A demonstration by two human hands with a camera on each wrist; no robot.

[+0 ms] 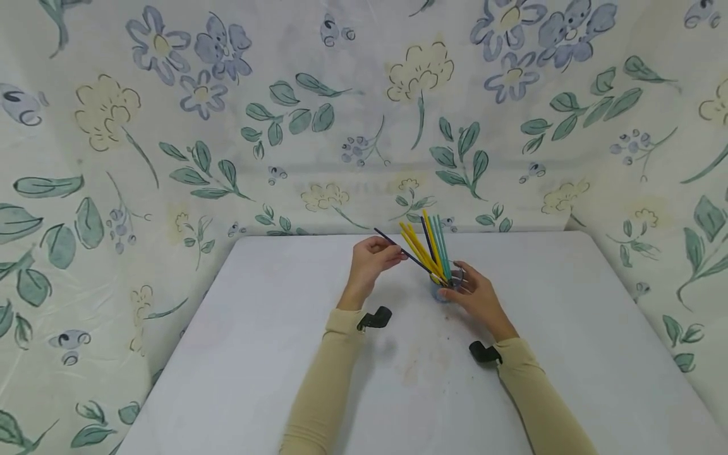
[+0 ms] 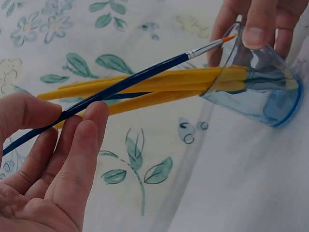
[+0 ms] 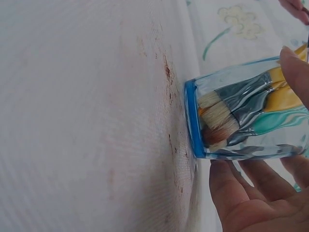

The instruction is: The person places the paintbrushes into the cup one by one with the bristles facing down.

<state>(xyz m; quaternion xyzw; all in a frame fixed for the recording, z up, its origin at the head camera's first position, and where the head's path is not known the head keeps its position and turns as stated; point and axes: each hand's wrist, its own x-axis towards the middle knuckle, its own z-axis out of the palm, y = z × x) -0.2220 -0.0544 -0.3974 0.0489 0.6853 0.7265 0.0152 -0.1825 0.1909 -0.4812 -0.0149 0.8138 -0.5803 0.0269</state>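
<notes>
Between thumb and fingers my left hand [image 1: 372, 262] pinches a thin dark-blue paintbrush [image 2: 130, 78]. Its orange-tipped bristles and silver ferrule point at the rim of a clear glass [image 2: 260, 92] with a blue base. My right hand [image 1: 474, 294] holds this glass around its side, thumb on one side and fingers on the other. Inside stand several yellow paintbrushes [image 1: 415, 243], several green paintbrushes [image 1: 442, 246] and another dark-blue one. Bristles [image 3: 217, 118] point down in the glass, as the right wrist view shows. The held brush's tip is near the glass mouth.
A white table [image 1: 256, 328] lies beneath both hands, with small brown stains [image 3: 169, 72] near the glass. Behind it hangs a floral cloth [image 1: 364, 126]. Each wrist wears a black camera mount [image 1: 375, 317].
</notes>
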